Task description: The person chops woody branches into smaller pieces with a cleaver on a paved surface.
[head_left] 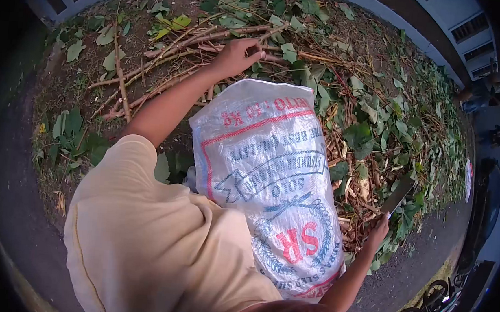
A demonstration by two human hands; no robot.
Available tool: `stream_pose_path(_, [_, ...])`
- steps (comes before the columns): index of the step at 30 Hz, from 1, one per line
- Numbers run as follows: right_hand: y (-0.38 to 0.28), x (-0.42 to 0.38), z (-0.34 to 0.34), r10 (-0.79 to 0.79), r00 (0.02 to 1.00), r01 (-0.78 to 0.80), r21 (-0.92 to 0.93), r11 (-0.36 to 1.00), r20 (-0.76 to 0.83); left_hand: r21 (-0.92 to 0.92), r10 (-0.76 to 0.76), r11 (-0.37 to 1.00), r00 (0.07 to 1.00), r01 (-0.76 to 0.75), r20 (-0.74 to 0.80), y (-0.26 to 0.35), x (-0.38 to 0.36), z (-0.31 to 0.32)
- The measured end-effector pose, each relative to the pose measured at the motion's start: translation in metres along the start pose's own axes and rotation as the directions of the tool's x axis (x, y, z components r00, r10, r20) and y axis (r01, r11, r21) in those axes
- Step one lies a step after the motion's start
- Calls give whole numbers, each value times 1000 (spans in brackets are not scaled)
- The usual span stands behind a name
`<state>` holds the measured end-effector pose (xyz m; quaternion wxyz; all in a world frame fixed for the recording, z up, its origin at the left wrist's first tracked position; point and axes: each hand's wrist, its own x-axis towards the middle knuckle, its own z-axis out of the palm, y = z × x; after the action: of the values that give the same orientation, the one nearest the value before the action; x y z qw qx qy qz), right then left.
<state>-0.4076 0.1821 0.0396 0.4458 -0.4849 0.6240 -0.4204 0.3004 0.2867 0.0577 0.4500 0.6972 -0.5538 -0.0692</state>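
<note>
My left hand (239, 57) is stretched out over a pile of cut branches (182, 50) at the upper middle. Its fingers and thumb curl round a thin branch (273, 32), though the fingertips partly hide the contact. In my right hand (379, 230), at the lower right, is a machete (399, 194), its dark blade pointing up and away over the leaves. Between my arms a white woven sack (262, 151) with red and blue print lies across my lap. Chopped stem pieces (363, 190) are heaped beside the sack, left of the blade.
Large green leaves (358, 137) and twigs cover the soil around the branches. Dark pavement (430, 238) runs along the right. Bicycles or motorbikes (425, 310) stand at the lower right. A person (486, 91) is at the far right, by a building (470, 32).
</note>
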Motion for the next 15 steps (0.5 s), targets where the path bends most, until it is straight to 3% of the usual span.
stream_pose_path(2, [-10, -8, -7, 30, 999, -31, -80, 996, -24, 100, -159, 982, 987, 160, -18, -35, -5, -20])
stream_pose_path(5, [-29, -25, -13, 87, 995, -90, -90, 992, -43, 506, -315, 826, 948, 246, 53, -107, -32, -43])
stream_pose_path(6, [-19, -18, -25, 95, 995, -97, -78, 992, -28, 502, -326, 826, 944, 255, 56, -125, -41, -46])
stream_pose_path(8, [-19, -20, -20, 92, 995, -95, -85, 992, -43, 575, -535, 747, 816, 335, 220, -158, -56, -47])
stream_pose_path(13, [1, -20, 3, 115, 991, -123, -125, 984, -71, 562, -472, 785, 840, 261, 268, -216, -107, -45])
stream_pose_path(15, [0, -27, 17, 112, 993, -110, -45, 993, 48, 418, -389, 868, 889, 267, 240, -206, -109, -50])
